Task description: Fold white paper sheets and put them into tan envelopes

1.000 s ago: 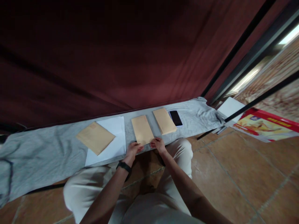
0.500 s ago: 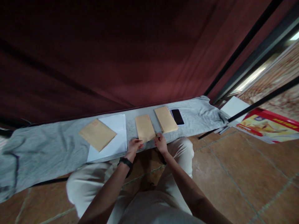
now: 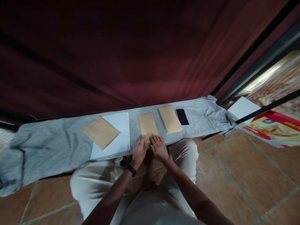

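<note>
The right fingers [image 3: 155, 140] are laid flat on the middle envelope [image 3: 147, 122], the left fingers [image 3: 142, 142] curled (hold unclear), and creasing could be caused by uneven pressure.

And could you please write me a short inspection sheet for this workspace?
Surface: grey cloth, rumpled toward both ends.
Job's things: middle envelope, brown; envelope stack to its right; left envelope lying partly over white paper.
Clutter: phone beside the stack.
Hands: right hand flat on the middle envelope's near end; left hand at its near left corner, grip unclear.
Cables: nothing seen.
Surroundings: dark red fabric behind; tiled floor; red-and-yellow packaging at right.
</note>
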Available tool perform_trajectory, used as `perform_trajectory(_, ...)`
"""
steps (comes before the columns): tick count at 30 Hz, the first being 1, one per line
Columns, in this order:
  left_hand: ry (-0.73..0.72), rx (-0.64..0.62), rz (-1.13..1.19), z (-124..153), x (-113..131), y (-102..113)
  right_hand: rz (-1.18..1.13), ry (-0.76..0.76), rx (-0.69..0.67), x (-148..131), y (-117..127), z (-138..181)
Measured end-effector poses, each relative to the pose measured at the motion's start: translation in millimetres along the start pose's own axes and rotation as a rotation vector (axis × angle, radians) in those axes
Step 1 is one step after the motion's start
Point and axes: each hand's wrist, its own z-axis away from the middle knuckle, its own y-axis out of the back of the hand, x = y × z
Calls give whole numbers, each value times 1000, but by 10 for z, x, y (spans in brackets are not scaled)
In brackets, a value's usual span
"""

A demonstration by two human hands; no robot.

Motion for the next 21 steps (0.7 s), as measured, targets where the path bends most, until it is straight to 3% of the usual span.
perform_trajectory(3,-380,-119,-276,89,-22,-101,30,16,-20,40,-32,28)
perform_trajectory(5,-479,-152,-388,121,-66,-157,37,25,-28,71,-39,42)
perform_trajectory(11,-540,-159,-563,180,-213,-167,35,1,-10,138,3,93)
perform_trajectory(21,-507,-104,-584,246,-234,-93,25,-43,5,221,128,215)
